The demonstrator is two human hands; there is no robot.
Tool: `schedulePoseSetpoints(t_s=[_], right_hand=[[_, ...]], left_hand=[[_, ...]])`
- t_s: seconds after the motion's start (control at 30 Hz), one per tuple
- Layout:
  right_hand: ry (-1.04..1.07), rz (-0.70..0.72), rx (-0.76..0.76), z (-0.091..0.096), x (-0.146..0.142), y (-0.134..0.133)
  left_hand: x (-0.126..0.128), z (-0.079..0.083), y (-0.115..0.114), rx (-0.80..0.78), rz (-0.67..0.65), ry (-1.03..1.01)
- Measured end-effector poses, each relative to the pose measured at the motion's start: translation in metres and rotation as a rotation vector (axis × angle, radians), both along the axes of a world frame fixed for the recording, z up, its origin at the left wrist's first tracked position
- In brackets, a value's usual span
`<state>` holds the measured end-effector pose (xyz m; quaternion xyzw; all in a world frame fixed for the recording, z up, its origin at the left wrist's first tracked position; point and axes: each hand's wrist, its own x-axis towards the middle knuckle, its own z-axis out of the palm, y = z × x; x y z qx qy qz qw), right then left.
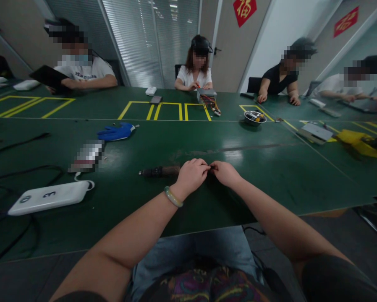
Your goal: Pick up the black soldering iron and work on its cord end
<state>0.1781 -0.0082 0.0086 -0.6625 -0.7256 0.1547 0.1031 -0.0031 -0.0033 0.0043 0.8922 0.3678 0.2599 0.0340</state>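
Left hand (192, 175) curls round dark tool (158, 171); right hand (226, 173) pinches small dark piece (211, 167).

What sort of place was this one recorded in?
Likely a shared workroom: several people sit across a long green table marked with yellow outlines, and a dark cylindrical tool lies by the wearer's left hand.

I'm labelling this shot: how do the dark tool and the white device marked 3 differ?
The dark tool is slim and rounded, with a narrow tip; the white device is a broader slab. The left hand partly hides the dark tool, while no hand is on the white device. Both are longer than wide.
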Motion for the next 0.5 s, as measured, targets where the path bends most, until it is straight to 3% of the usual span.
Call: schedulePoseSetpoints(t_s=[0.13, 0.27, 0.4, 0.5], right_hand=[[0.011, -0.004, 0.009, -0.003, 0.000, 0.001], [0.026, -0.066, -0.032, -0.005, 0.023, 0.012], [0.029, -0.310, -0.151, -0.002, 0.105, 0.018], [-0.002, -0.507, -0.212, 0.004, 0.188, -0.003]], left_hand=[[-0.001, 0.007, -0.004, 0.029, -0.065, -0.085], [-0.003, 0.013, -0.009, -0.028, -0.304, -0.091], [-0.007, 0.008, -0.009, -0.152, -0.558, 0.006], [-0.008, 0.003, -0.007, -0.202, -0.592, 0.036]])
